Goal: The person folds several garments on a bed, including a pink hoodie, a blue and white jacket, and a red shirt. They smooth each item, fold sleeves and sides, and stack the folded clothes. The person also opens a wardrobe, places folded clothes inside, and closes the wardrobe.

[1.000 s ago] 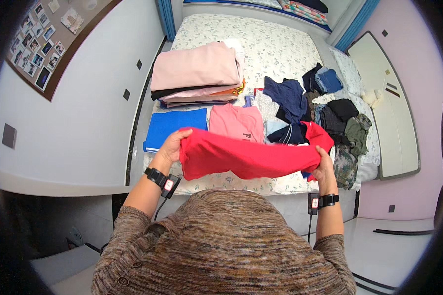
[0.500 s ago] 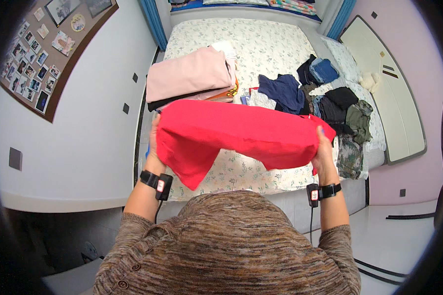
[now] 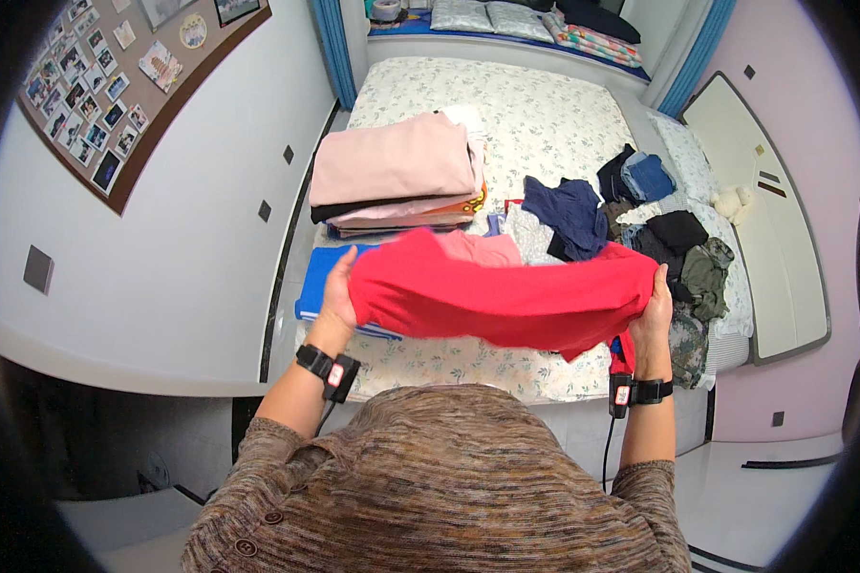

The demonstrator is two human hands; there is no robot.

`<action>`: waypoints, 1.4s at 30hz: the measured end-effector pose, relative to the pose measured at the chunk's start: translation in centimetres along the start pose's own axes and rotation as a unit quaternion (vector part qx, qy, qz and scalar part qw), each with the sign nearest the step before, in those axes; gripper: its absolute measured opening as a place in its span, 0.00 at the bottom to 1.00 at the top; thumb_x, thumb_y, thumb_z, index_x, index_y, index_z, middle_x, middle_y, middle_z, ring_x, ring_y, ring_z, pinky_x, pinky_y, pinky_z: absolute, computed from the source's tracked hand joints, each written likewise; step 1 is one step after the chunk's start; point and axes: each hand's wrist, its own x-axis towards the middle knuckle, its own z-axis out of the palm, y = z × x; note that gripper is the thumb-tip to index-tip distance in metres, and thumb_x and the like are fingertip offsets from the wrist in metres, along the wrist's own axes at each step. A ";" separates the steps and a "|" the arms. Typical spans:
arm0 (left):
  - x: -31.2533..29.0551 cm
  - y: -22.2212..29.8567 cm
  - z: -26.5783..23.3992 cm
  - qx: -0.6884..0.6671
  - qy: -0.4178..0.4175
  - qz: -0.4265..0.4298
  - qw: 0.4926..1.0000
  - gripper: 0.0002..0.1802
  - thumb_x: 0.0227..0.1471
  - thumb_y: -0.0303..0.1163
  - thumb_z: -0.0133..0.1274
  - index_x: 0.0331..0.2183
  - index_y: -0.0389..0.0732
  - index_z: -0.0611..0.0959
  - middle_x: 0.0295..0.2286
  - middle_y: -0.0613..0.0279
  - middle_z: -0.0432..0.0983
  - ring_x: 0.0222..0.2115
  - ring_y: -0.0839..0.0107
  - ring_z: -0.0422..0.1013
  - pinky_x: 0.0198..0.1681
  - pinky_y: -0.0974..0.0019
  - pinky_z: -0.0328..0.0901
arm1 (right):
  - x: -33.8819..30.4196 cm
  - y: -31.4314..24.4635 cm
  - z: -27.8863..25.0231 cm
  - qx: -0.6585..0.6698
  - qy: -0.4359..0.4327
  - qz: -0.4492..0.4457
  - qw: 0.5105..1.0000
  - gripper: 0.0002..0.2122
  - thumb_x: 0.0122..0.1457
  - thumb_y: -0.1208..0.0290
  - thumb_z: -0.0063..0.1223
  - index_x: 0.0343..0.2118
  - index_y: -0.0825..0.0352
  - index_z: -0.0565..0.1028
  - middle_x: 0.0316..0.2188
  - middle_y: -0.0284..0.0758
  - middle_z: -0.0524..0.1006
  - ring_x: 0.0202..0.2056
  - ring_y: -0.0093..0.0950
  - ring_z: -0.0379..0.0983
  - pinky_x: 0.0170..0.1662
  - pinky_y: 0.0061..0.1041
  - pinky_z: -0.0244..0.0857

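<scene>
A red garment (image 3: 506,298) is stretched sideways in front of me, held up over the near part of the bed. Its left end is gripped by my left hand (image 3: 338,288), and its right end by my right hand (image 3: 655,307). The cloth is folded lengthwise into a band, so its exact kind does not show. Partly hidden behind it lie a blue folded garment (image 3: 331,274), close to my left hand, and a coral-pink cloth (image 3: 484,248). Farther off on the left stands a tall stack of folded clothes (image 3: 392,160) with a pink piece on top.
The bed (image 3: 506,100) has a leaf-patterned sheet. On its right side lie a navy top (image 3: 569,212), blue jeans (image 3: 648,178), black clothes (image 3: 678,230), an olive garment (image 3: 707,272) and a camouflage garment (image 3: 690,349). A white headboard (image 3: 769,220) stands at the right.
The red garment's left end has moved right and its hanging corner no longer dangles. The blue and coral-pink clothes behind it now show. My view has shifted slightly.
</scene>
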 end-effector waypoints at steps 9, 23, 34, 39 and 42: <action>0.5 5.2 3.5 0.206 -0.001 0.204 0.957 0.13 0.55 0.29 0.48 0.42 0.33 0.75 0.40 0.54 0.76 0.42 0.63 0.73 0.50 0.57 0.66 | -0.3 -1.3 -0.2 -0.024 -0.018 -0.004 1.000 0.21 0.65 0.53 0.38 0.34 0.69 0.74 0.36 0.39 0.78 0.38 0.30 0.75 0.46 0.32 0.66; 5.4 7.9 10.1 0.463 0.159 0.251 0.835 0.14 0.56 0.27 0.49 0.43 0.32 0.70 0.33 0.57 0.74 0.32 0.71 0.73 0.37 0.69 0.70 | 5.0 -7.2 0.3 -0.097 0.069 -0.004 0.993 0.12 0.64 0.65 0.43 0.38 0.69 0.74 0.34 0.36 0.77 0.36 0.27 0.74 0.42 0.27 0.67; 6.1 9.5 11.8 0.332 0.045 0.263 0.905 0.12 0.58 0.24 0.44 0.43 0.30 0.75 0.38 0.51 0.74 0.38 0.67 0.73 0.44 0.65 0.70 | 4.6 -10.3 1.9 0.053 -0.087 -0.011 0.995 0.18 0.60 0.76 0.46 0.54 0.71 0.65 0.40 0.37 0.76 0.41 0.27 0.74 0.47 0.27 0.68; 5.3 11.0 12.1 0.336 -0.024 0.232 0.913 0.15 0.54 0.19 0.44 0.44 0.29 0.75 0.40 0.49 0.74 0.41 0.64 0.72 0.49 0.64 0.67 | 4.2 -10.9 2.9 -0.100 -0.152 0.010 0.983 0.20 0.56 0.79 0.51 0.52 0.73 0.66 0.40 0.40 0.76 0.41 0.27 0.74 0.49 0.25 0.66; 4.6 12.6 12.3 0.341 -0.005 0.245 0.907 0.17 0.52 0.16 0.44 0.45 0.28 0.75 0.42 0.48 0.73 0.41 0.64 0.72 0.50 0.64 0.66 | 4.8 -11.2 3.4 -0.128 -0.139 -0.005 0.982 0.18 0.56 0.79 0.50 0.51 0.73 0.68 0.40 0.39 0.76 0.39 0.26 0.74 0.47 0.24 0.67</action>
